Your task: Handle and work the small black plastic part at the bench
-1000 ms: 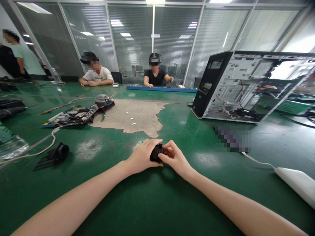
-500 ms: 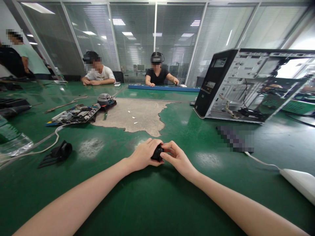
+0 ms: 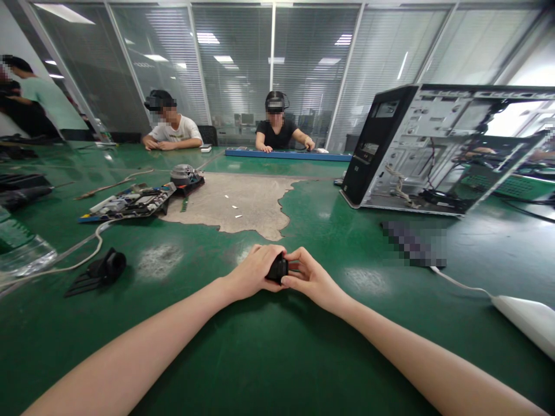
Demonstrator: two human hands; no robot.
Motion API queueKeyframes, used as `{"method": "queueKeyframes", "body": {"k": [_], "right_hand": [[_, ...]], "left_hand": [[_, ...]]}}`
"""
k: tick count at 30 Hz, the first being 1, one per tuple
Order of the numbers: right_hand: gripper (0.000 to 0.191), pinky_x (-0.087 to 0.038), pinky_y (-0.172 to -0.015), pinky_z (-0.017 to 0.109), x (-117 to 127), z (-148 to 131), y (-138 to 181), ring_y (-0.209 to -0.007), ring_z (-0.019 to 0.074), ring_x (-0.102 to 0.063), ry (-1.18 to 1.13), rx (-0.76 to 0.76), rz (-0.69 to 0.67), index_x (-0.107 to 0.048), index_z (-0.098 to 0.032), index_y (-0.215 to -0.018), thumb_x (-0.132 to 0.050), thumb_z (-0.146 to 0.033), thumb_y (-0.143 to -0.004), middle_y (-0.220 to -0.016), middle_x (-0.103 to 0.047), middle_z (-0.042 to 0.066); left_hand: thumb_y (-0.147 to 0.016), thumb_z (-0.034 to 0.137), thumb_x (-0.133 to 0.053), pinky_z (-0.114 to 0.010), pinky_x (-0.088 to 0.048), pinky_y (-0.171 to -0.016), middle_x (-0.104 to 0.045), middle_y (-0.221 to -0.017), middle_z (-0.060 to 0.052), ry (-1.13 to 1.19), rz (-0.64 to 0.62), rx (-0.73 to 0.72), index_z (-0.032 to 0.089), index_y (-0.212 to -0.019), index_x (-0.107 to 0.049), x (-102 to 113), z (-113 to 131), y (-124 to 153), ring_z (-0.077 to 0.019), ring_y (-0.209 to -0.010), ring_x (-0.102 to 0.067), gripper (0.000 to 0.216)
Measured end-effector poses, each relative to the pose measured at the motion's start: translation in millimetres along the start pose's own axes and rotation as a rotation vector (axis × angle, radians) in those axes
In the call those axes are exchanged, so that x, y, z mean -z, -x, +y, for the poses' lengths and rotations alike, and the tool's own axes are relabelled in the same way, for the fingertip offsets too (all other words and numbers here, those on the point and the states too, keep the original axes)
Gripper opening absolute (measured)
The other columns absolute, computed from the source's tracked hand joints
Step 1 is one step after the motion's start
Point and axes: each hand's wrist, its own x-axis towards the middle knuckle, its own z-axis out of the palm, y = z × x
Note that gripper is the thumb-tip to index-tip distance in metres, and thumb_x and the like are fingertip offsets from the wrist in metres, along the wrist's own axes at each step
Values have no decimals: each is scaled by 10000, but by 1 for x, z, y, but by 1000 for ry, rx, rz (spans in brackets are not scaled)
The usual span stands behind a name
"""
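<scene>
My left hand (image 3: 254, 270) wraps small black part (image 3: 277, 268), steadying it low over worktop (image 3: 277, 346); right hand (image 3: 310, 276) grip pinches its side, fingers pressed together, for control.

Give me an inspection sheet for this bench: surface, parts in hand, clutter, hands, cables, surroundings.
Surface: green mat, worn through to a bare patch.
Parts in hand: small black part, mostly hidden by the fingers.
Clutter: circuit board, fan, black bracket, open PC case, white device.
Hands: left hand and right hand both grip the black part.
Cables: white cable at left; white lead to the white device.
Surroundings: two seated people across the table, glass wall behind.
</scene>
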Motion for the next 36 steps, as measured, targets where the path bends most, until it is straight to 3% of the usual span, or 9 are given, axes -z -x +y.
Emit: {"method": "queueKeyframes", "body": {"k": [6, 13, 20, 27, 31, 36], "right_hand": [[233, -453, -685, 276, -4, -2, -1, -762, 124, -544, 13, -8, 81, -449, -205, -808, -618, -335, -716, -823, -509, -20], [238, -469, -734, 297, -4, -1, -1, -841, 137, -530, 58, 7, 93, -453, -220, -893, -604, -303, -730, -922, -493, 4], [190, -457, -838, 321, -5, -2, 2, -935, 145, -500, 61, 97, 69, -474, -220, -847, -614, -255, -724, -944, -473, 6], [246, -488, -723, 304, -7, 0, -1, -861, 149, -535, 42, 8, 149, -446, -215, -859, -625, -298, -712, -891, -506, 6], [257, -483, -740, 318, -4, 4, -3, -839, 147, -549, 76, -27, 104, -461, -201, -914, -610, -301, -729, -890, -535, 19], [240, -478, -796, 308, -3, 3, 1, -891, 136, -541, 11, 42, 29, -444, -220, -877, -625, -262, -724, -889, -525, -3]], "left_hand": [[-666, 374, -637, -338, -321, -803, -525, -1030, -49, -16, -7, 9, 202, -1089, -342, 1, 0, 0, -221, -931, -493, 544], [-670, 375, -631, -338, -327, -801, -519, -1042, -50, -14, -13, 12, 203, -1083, -359, 2, 1, -1, -221, -924, -490, 524], [-662, 335, -641, -332, -325, -804, -515, -1056, -49, -13, -4, 4, 204, -1089, -347, 1, 1, -1, -216, -933, -494, 535], [-663, 341, -644, -332, -324, -802, -515, -1044, -46, -20, -3, -1, 200, -1086, -343, 1, 1, -1, -212, -922, -488, 538], [-668, 349, -639, -333, -325, -808, -519, -1038, -43, -11, -8, 3, 207, -1085, -352, 2, 1, 0, -213, -928, -487, 525], [-668, 324, -631, -333, -327, -807, -513, -1055, -50, -12, -3, -2, 205, -1085, -349, 2, 1, 0, -215, -937, -489, 518]]}}
